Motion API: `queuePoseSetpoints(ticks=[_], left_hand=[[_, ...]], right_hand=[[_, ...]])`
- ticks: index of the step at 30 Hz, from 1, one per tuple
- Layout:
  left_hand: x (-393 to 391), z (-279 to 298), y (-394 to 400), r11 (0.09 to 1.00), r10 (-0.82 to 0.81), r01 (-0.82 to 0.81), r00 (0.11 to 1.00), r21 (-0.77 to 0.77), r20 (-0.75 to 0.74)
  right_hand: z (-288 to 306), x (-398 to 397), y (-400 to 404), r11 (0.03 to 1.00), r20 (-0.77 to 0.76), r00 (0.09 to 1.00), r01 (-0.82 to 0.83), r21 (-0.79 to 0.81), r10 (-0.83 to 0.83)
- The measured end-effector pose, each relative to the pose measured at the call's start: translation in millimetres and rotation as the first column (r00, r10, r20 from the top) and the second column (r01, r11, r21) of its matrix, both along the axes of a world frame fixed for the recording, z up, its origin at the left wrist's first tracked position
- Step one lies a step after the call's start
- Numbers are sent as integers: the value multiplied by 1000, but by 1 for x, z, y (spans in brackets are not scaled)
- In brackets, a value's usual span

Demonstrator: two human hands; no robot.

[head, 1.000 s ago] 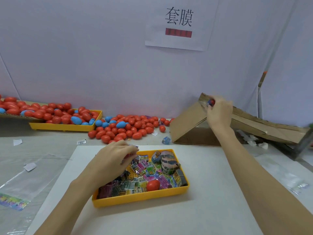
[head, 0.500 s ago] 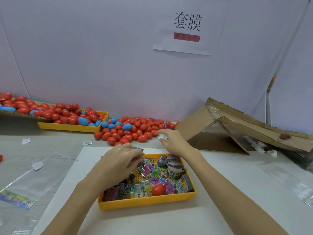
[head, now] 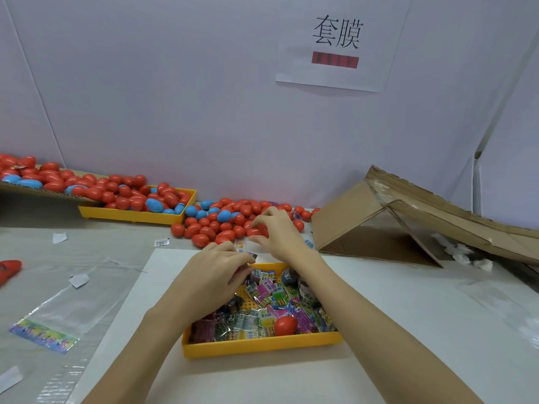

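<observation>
A shallow yellow plastic tray (head: pixel 262 346) sits right in front of me on a white board (head: pixel 393 330) laid over the tabletop (head: pixel 29 252). It is filled with crinkly printed packets, and one loose red egg (head: pixel 285 325) lies near its front right corner. Just past its far rim lies a loose heap of red and blue plastic eggs (head: pixel 221 221). Further off to the far left, a second yellow tray (head: pixel 131 215) holds more of the same. To the tray's far right a brown cardboard box (head: pixel 364 225) lies tipped over. To its left, clear plastic bags with a coloured strip (head: pixel 55 319) lie flat among small paper scraps. A white paper sign (head: pixel 335 45) hangs on the wall beyond.

My right forearm crosses above the tray's right half and hides some of the packets.

My right grip (head: pixel 277 233) is past the tray's far rim, at the near edge of the heap. Its fingers and thumb are curled round one red plastic egg (head: pixel 258 232), and other eggs crowd close on that egg's left and far sides. The egg is sideways, its long axis running roughly along the tray's far rim. My fingers cover its ends, so I cannot tell which way the narrow end points.

My left grip (head: pixel 215 275) hangs over the tray's far left corner, fingertips pinched on a small printed foil packet (head: pixel 248 256). The packet pokes out toward the far rim, and too much of it is hidden to tell how its long axis runs.
</observation>
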State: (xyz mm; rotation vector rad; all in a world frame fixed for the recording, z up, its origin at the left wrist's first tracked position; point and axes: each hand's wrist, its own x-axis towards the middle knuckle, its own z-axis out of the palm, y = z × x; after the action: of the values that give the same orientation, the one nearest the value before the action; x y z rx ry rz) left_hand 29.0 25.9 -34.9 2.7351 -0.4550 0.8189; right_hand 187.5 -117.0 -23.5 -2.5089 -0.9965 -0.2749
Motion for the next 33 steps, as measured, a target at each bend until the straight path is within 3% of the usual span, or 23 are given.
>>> queuePoseSetpoints(ticks=[6,11,14,17,24,29,33], left_hand=[[-1,4,-7,992,62,-49,991,-114,117],[-3,9,-20,914,-154,175,984,-365,85],[-3,9,-29,875,-244,247,968,-416,61],[-3,7,-37,884,-210,225,974,-409,82],[-6,11,-43,887,-146,178,984,-427,105],[-7,9,-41,960,-119,148,984,-237,132],[-6,8,-41,971,-143,166,980,-173,138]], right_hand=[[10,-58,-56,917,-169,980,-32,397,107],[5,-94,-85,741,-430,834,38,670,346],[7,-102,-86,697,-482,761,56,715,433],[8,-106,-86,660,-519,699,89,746,493],[5,-105,-85,686,-540,680,75,723,495],[5,-109,-84,702,-531,682,38,711,502],[3,-107,-86,699,-526,695,48,713,489]])
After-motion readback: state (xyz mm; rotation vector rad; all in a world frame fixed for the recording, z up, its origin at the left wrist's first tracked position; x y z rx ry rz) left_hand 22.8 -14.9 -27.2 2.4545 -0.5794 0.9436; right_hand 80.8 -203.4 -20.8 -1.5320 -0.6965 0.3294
